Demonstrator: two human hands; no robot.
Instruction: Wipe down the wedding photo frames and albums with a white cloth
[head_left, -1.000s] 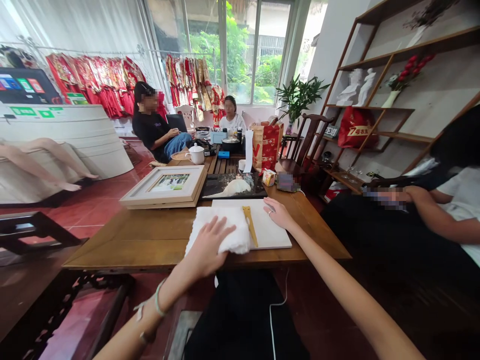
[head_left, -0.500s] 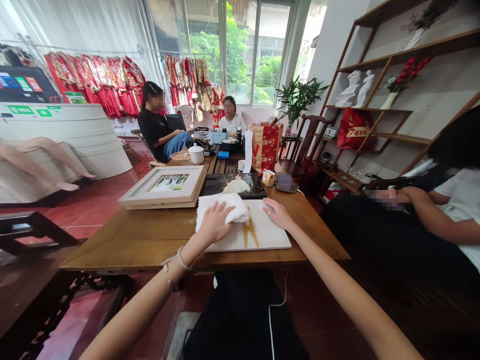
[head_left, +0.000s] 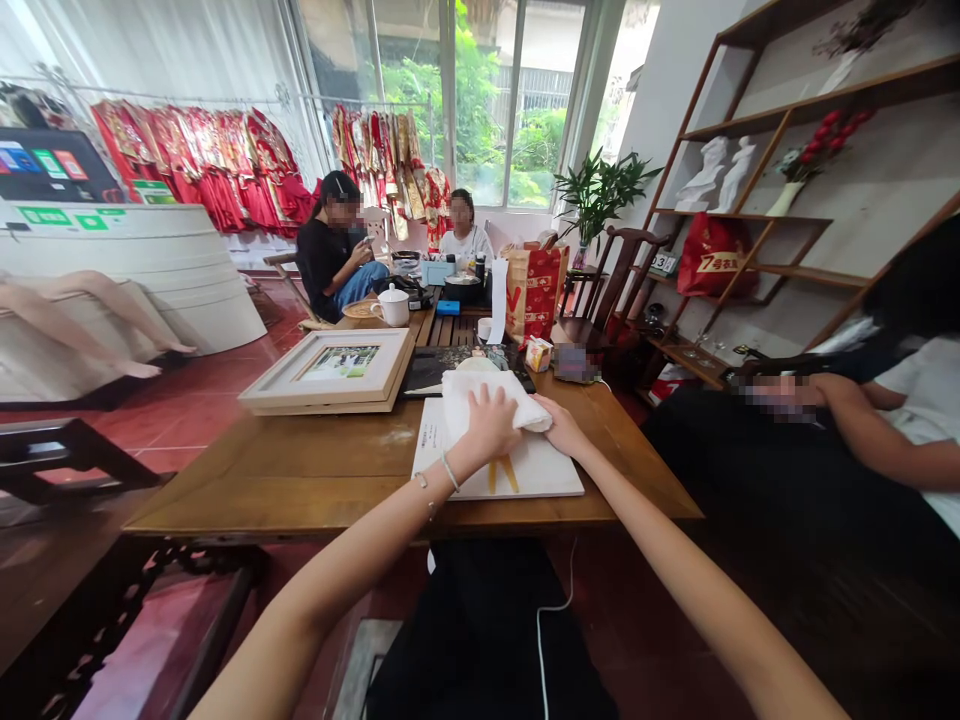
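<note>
My left hand (head_left: pixel 493 425) lies with spread fingers on a folded white cloth (head_left: pixel 461 395), pressing it against a flat white board (head_left: pixel 536 480). The cloth covers the upper part of the board and overhangs its far edge. Two tapering mustard-yellow strips (head_left: pixel 503 474) show on the board below my wrist; their upper part is covered. Small dark print (head_left: pixel 429 437) stands near the board's left edge. My right hand (head_left: pixel 564 428) rests at the board's right edge, fingers stretched forward, their tips beside the cloth's right corner.
Stacked light-wood picture frames (head_left: pixel 330 370) lie to the left. Beyond the board are a dark patterned panel (head_left: pixel 424 370), a small carton (head_left: pixel 538 354), a lidded white cup (head_left: pixel 391 305) and a red paper bag (head_left: pixel 536 290). Two people sit at the far end; another sits at right.
My left hand has slid right and slightly forward with the cloth, uncovering the board's left side and covering more of the yellow shape. My right hand stays at the board's right edge.
</note>
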